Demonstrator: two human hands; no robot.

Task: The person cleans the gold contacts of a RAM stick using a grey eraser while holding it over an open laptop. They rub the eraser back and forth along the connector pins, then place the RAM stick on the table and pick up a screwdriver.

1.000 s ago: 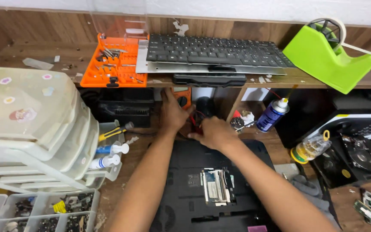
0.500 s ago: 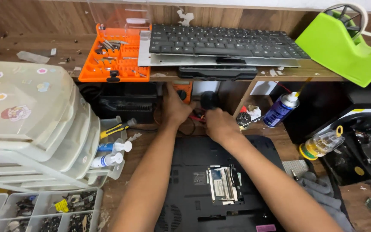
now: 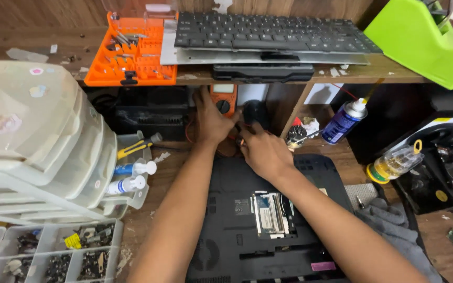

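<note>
Multimeter [image 3: 223, 98] now touched by left hand [image 3: 212, 121], right hand [image 3: 264, 152] beside it as before.

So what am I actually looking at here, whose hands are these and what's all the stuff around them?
A camera on a person's head looks down at their own two bare hands over a cluttered repair bench. The left hand rests by an orange meter under the shelf; the right hand is beside it, near a round black object. What the fingers hold is hidden. Below lies an upturned black laptop with an open hatch. On the shelf sit a keyboard and an orange screwdriver-bit tray; a blue spray can stands at the right.
</note>
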